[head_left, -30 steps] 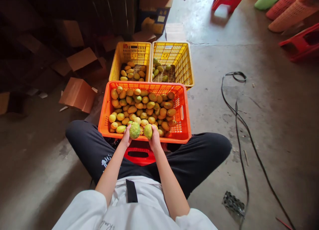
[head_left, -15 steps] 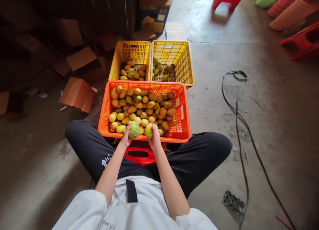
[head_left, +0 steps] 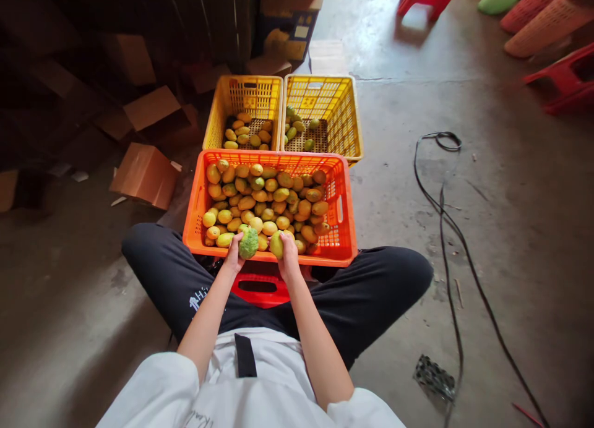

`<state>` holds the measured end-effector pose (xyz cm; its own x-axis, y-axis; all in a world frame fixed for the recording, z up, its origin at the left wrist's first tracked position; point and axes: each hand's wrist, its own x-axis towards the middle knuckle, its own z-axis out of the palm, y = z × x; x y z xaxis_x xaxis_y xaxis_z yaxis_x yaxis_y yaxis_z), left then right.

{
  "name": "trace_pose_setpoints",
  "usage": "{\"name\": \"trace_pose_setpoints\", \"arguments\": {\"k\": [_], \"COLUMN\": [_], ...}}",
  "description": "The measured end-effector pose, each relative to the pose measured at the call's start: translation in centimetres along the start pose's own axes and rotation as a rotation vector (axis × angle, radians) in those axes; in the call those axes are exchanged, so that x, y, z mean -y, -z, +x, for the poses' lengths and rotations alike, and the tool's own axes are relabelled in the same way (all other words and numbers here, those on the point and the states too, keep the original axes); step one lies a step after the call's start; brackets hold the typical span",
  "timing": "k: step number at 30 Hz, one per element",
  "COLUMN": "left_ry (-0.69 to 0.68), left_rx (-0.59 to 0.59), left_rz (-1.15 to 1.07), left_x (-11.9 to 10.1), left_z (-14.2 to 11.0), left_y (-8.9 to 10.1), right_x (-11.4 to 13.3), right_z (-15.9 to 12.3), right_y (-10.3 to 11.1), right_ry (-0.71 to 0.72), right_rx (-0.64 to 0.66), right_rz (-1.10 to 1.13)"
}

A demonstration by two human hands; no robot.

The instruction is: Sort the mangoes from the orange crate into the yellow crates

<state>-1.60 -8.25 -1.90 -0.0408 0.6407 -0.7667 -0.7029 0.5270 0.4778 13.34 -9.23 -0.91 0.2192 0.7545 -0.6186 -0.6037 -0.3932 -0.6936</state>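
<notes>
My left hand [head_left: 233, 256] is closed on a rough, pale green fruit [head_left: 249, 243] at the near edge of an orange crate [head_left: 346, 230]. Beside it, my right hand [head_left: 288, 260] grips a smoother yellow-green fruit [head_left: 277, 244]. The two fruits are held close together over the crate's front rim. The crate is heaped with several yellow, green and orange fruits [head_left: 264, 196]. Behind it stand two yellow crates: the left one [head_left: 245, 97] holds mostly orange-yellow fruits, the right one [head_left: 325, 100] a few green ones.
A red stool [head_left: 257, 287] sits between my legs under the orange crate. Cardboard boxes [head_left: 145, 174] lie to the left. A black cable [head_left: 445, 224] runs over the concrete floor on the right. Red stools [head_left: 563, 78] and baskets [head_left: 545, 23] stand far right.
Both hands stay at the crate's front edge. The rough green fruit in my left hand has turned slightly; the right hand's fruit has barely shifted.
</notes>
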Motion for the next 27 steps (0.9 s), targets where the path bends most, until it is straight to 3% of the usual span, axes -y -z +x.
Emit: {"name": "trace_pose_setpoints", "arguments": {"k": [6, 15, 21, 27], "left_ry": [-0.016, 0.054, 0.136, 0.051], "left_rx": [-0.006, 0.076, 0.106, 0.065], "left_rz": [-0.031, 0.021, 0.036, 0.054], "left_x": [0.1, -0.1, -0.5, 0.3], "left_z": [0.6, 0.2, -0.2, 0.2], "left_y": [0.2, 0.3, 0.5, 0.8], "right_x": [-0.1, 0.0, 0.0, -0.5], "right_z": [0.4, 0.4, 1.1, 0.9], "right_y": [0.3, 0.4, 0.9, 1.2], "right_ry": [-0.044, -0.122, -0.103, -0.088], "right_rx": [-0.016, 0.097, 0.045, 0.008], "right_rz": [0.034, 0.079, 0.113, 0.095]}}
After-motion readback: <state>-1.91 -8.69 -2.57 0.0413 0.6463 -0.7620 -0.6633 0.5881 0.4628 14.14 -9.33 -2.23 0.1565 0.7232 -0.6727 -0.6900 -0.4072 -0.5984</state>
